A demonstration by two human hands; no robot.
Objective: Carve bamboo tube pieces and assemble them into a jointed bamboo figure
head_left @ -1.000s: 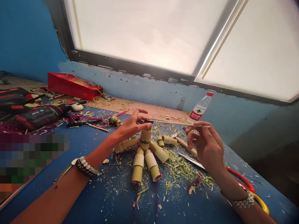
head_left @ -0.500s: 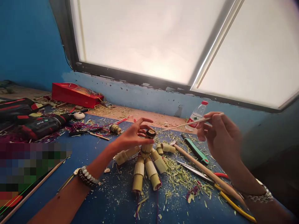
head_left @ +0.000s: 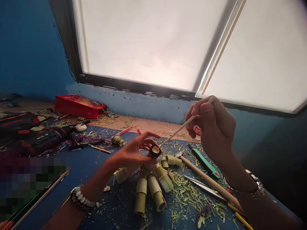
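Note:
A jointed bamboo figure [head_left: 140, 193] made of strung tube segments stands on the blue table, its limbs splayed toward me. My left hand [head_left: 135, 151] has its thumb and fingers wrapped round the figure's dark-rimmed head [head_left: 155, 151], tilted so its round top shows. Pinched in my right hand [head_left: 214, 127], raised to the right, is a thin wooden stick [head_left: 178, 130]. It slants down to the left, its lower tip at the rim of the head; whether it touches I cannot tell. A hidden part of the figure lies behind my left fingers.
Right of the figure lie green shavings [head_left: 187, 198], a long wooden handle [head_left: 208, 177], scissors [head_left: 203, 187] and a green-handled tool [head_left: 206, 163]. On the left are power drills [head_left: 45, 139] and a red box [head_left: 79, 107]. A bottle [head_left: 197, 130] stands partly behind my right hand.
My right hand has moved up and left, so the stick is steeper. In my left hand the head's top has tipped more toward me. The view has shifted slightly.

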